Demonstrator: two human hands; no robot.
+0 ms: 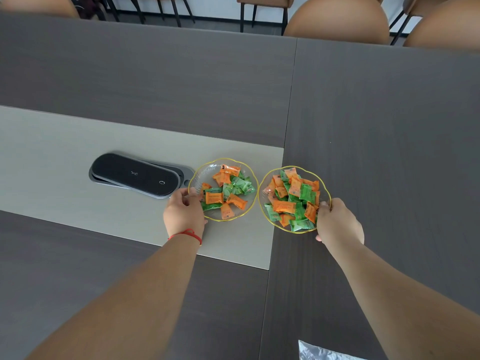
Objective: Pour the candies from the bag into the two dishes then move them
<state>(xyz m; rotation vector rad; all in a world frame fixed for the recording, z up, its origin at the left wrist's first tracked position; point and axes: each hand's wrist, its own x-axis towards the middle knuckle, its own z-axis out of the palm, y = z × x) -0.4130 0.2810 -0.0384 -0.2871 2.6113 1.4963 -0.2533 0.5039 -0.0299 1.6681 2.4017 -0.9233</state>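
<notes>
Two clear glass dishes with gold rims stand side by side on the table, both filled with orange and green wrapped candies. My left hand [184,213] grips the near-left rim of the left dish [207,169]. My right hand [337,224] grips the near-right rim of the right dish [267,183]. A red string is tied round my left wrist. A corner of the clear plastic bag [319,352] lies at the bottom edge of the view, beside my right forearm.
A black oval socket cover [135,174] is set into the light grey centre strip [52,157], just left of the left dish. Dark wood-grain table [376,120] spreads all around. Brown chair backs [337,19] line the far edge.
</notes>
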